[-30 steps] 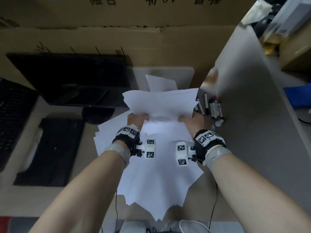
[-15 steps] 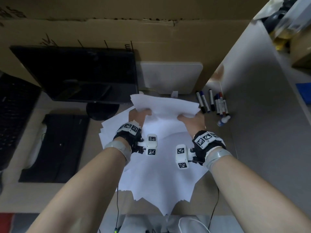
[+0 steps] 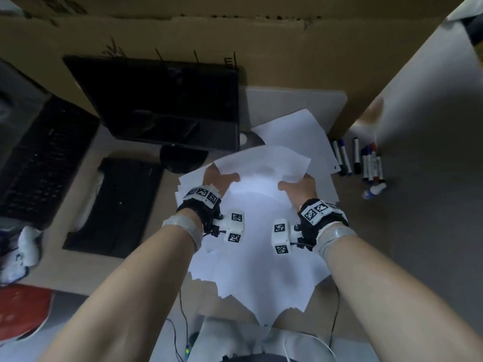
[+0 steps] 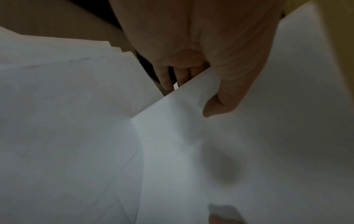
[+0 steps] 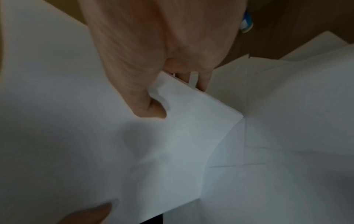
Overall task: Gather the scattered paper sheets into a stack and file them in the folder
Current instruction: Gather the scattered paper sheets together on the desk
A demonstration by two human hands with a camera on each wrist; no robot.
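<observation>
A loose bundle of white paper sheets [image 3: 264,165] is lifted at the middle of the desk. My left hand [image 3: 218,178] pinches its left edge, thumb on top [image 4: 220,104] and fingers beneath. My right hand [image 3: 298,184] pinches the right edge the same way, its thumb [image 5: 147,109] pressing the top sheet. More white sheets [image 3: 256,262] lie fanned out on the desk under both wrists. One sheet [image 3: 295,134] lies farther back. A pale flat folder-like board [image 3: 292,100] leans against the cardboard behind.
A black monitor [image 3: 162,105] stands at the back left, with a black keyboard [image 3: 117,207] in front of it and another keyboard [image 3: 39,163] at far left. Several markers [image 3: 363,160] and a small bottle [image 3: 375,190] lie right of the papers. A grey partition [image 3: 431,152] walls off the right side.
The held bundle has come down and toward me, and it now tilts. A single sheet behind it has come into view. Both hands keep their grip.
</observation>
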